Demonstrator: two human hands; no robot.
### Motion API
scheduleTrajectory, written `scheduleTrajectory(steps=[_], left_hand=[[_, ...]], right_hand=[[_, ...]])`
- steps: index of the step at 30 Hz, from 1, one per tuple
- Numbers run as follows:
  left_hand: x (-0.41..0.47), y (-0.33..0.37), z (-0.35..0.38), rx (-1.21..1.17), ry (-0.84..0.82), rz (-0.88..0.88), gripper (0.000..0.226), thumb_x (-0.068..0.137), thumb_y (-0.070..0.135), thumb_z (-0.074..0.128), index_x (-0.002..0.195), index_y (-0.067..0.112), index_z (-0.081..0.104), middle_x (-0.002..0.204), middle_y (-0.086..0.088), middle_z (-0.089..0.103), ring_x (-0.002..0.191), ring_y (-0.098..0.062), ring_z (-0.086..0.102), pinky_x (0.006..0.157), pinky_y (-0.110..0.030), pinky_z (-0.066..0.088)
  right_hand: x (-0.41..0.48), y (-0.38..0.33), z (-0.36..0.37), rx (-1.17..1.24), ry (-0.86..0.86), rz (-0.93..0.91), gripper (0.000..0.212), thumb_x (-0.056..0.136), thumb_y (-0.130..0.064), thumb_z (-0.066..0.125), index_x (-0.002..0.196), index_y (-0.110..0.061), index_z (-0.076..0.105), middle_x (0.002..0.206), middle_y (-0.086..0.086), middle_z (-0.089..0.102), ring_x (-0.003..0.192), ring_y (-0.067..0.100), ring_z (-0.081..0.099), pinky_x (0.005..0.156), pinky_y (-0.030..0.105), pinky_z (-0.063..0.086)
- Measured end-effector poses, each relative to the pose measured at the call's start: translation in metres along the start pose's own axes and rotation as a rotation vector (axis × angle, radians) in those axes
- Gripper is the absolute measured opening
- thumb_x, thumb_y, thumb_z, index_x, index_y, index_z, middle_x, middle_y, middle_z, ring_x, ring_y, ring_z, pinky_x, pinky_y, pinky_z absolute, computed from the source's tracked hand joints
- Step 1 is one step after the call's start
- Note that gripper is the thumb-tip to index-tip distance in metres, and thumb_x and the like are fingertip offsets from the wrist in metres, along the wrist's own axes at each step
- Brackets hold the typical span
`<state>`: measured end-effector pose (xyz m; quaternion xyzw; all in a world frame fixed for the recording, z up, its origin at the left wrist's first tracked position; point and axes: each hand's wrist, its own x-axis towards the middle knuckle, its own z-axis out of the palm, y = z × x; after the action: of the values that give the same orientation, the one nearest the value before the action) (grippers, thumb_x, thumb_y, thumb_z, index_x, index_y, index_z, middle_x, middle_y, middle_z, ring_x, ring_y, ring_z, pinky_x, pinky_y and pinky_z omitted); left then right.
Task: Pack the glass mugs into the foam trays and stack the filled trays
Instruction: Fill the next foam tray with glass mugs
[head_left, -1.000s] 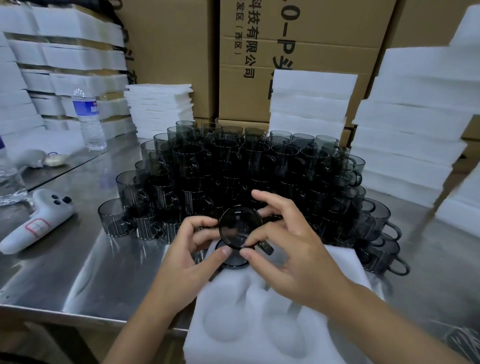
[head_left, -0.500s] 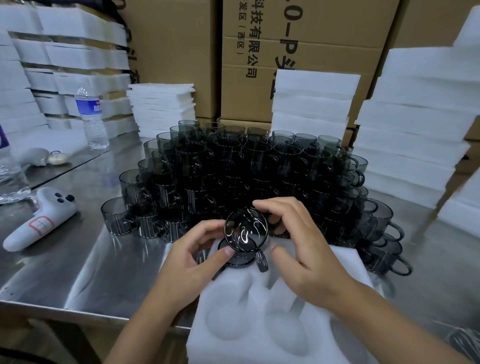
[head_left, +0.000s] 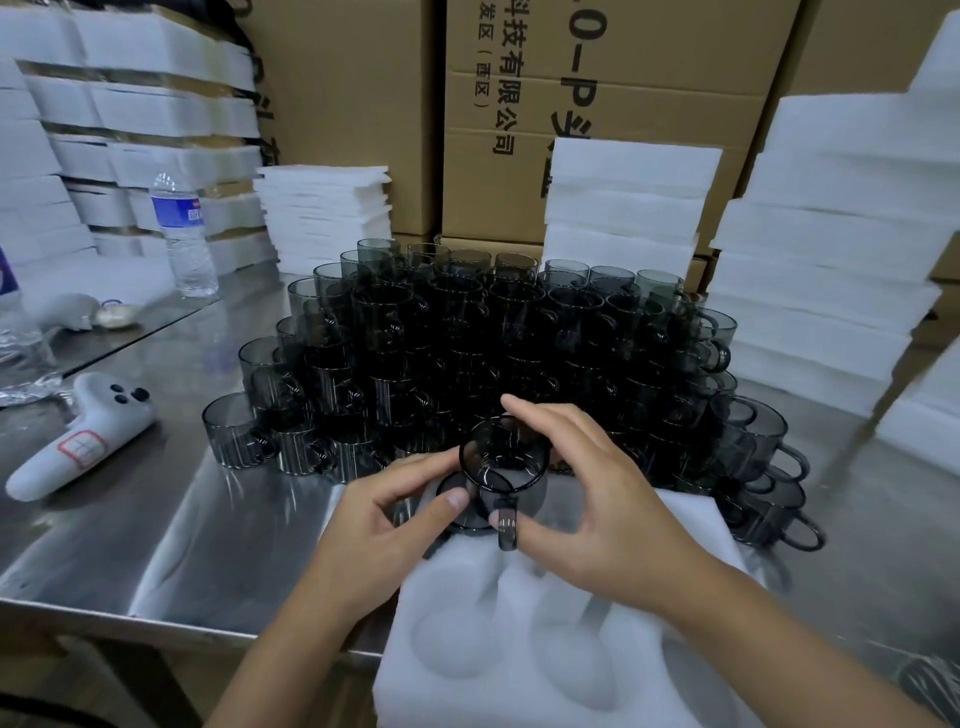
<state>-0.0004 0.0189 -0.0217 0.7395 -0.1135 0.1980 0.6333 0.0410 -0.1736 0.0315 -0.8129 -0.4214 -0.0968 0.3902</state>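
Whereas tipped mouth-to-camera 1 s ago w/ handle off to the lower right, now turned nearly upright in head view (only view given): smoky dark-grey round glass mug (head_left: 504, 462), handle swung round to point at the near table edge. Also lowered a bit toward a far pocket of the white moulded foam tray (head_left: 519, 649). Prob. means orienting is done, handle lined up w/ the pocket's slot, seating next. Not pressed home yet, as far as can be told.

On left hand (head_left: 384, 530): thumb & fingers curled, pinching mug's left wall. On right hand (head_left: 613, 509): index arched over far rim, thumb low beside handle, gripping same mug. Both grasping, neither released.

Position: over tray's far end. Tray itself hangs over near edge of shiny steel table (head_left: 182, 519), right of centre. Just left of held mug, touching or not (can't tell): second dark glass mug (head_left: 451, 486), already sunk in far-left pocket. Two near pockets unfilled.

Look: translucent dark tint, thin rim w/ light streaks, thick loop handle. Ribbing plain on heap of same mugs (head_left: 493, 353) toward far edge, unclear on held one. Slick & fragile, so 2-hand hold seems sensible.
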Motion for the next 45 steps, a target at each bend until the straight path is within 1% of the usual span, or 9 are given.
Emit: scheduleTrajectory(steps=[3,7,13,16,25,32,35,40,45], left_hand=[[0.000,0.001,0.000,0.010,0.003,0.004,0.040,0.075,0.043,0.065,0.114,0.048,0.065,0.118,0.015,0.068,0.116,-0.006,0.060,0.094,-0.021,0.048],[0.000,0.002,0.000,0.030,0.017,0.007,0.041,0.075,0.043,0.065,0.115,0.043,0.065,0.115,0.015,0.069,0.112,-0.004,0.061,0.088,-0.012,0.046],[-0.001,0.007,0.001,0.044,0.021,-0.006,0.033,0.073,0.044,0.064,0.106,0.039,0.070,0.106,0.015,0.072,0.103,-0.003,0.065,0.082,-0.011,0.047],[-0.001,0.004,0.001,0.055,0.043,-0.034,0.026,0.075,0.033,0.068,0.100,0.036,0.073,0.104,0.014,0.072,0.103,-0.004,0.065,0.084,-0.013,0.047],[-0.001,0.006,0.001,0.093,0.042,-0.031,0.032,0.076,0.025,0.064,0.097,0.049,0.070,0.107,0.020,0.070,0.107,0.002,0.062,0.088,-0.010,0.045],[-0.001,0.008,0.002,0.057,0.056,-0.018,0.031,0.076,0.018,0.065,0.091,0.043,0.075,0.106,0.021,0.071,0.107,0.005,0.061,0.085,-0.005,0.042],[-0.001,0.008,0.002,0.071,0.049,-0.012,0.033,0.082,0.004,0.070,0.093,0.034,0.074,0.106,0.020,0.071,0.108,0.002,0.061,0.086,-0.006,0.042],[-0.001,0.007,0.001,0.080,0.037,-0.004,0.026,0.084,0.001,0.069,0.096,0.024,0.074,0.108,0.015,0.072,0.111,0.000,0.061,0.091,-0.010,0.043],[0.000,0.006,0.001,0.067,0.048,-0.014,0.034,0.084,-0.008,0.064,0.091,0.022,0.075,0.106,0.014,0.072,0.110,-0.002,0.062,0.092,-0.011,0.043]], right_hand=[[0.000,0.000,0.001,0.016,0.035,-0.008,0.073,0.076,-0.032,0.073,0.136,-0.046,0.034,0.128,-0.024,0.046,0.125,0.002,0.043,0.100,0.014,0.033],[0.000,0.001,0.002,0.001,0.095,-0.042,0.077,0.075,-0.024,0.077,0.134,-0.046,0.034,0.127,-0.023,0.048,0.124,0.002,0.045,0.099,0.012,0.033],[0.000,0.001,0.002,-0.018,0.151,-0.078,0.075,0.073,-0.023,0.076,0.133,-0.042,0.036,0.127,-0.022,0.047,0.121,0.000,0.045,0.100,0.009,0.029],[0.001,0.002,0.002,-0.044,0.156,-0.086,0.074,0.072,-0.020,0.077,0.132,-0.040,0.038,0.128,-0.022,0.045,0.121,-0.002,0.042,0.101,0.009,0.028],[0.001,0.001,0.001,-0.024,0.210,-0.046,0.073,0.068,-0.021,0.073,0.126,-0.044,0.036,0.123,-0.019,0.039,0.117,-0.003,0.040,0.099,0.007,0.028],[0.001,0.000,-0.001,-0.003,0.233,-0.017,0.079,0.065,-0.017,0.085,0.124,-0.041,0.039,0.117,-0.017,0.040,0.112,-0.009,0.041,0.094,0.004,0.028],[0.001,-0.002,-0.001,0.008,0.233,-0.014,0.075,0.066,-0.021,0.082,0.125,-0.041,0.039,0.118,-0.016,0.040,0.113,-0.009,0.041,0.094,0.003,0.028],[0.000,-0.001,-0.014,0.106,0.259,0.112,0.066,0.074,-0.021,0.080,0.129,-0.035,0.046,0.117,-0.017,0.043,0.109,-0.009,0.045,0.090,0.003,0.032],[-0.008,0.005,-0.032,0.158,0.167,0.256,0.063,0.065,-0.029,0.081,0.120,-0.042,0.055,0.106,-0.021,0.047,0.101,-0.001,0.052,0.086,0.006,0.037]])
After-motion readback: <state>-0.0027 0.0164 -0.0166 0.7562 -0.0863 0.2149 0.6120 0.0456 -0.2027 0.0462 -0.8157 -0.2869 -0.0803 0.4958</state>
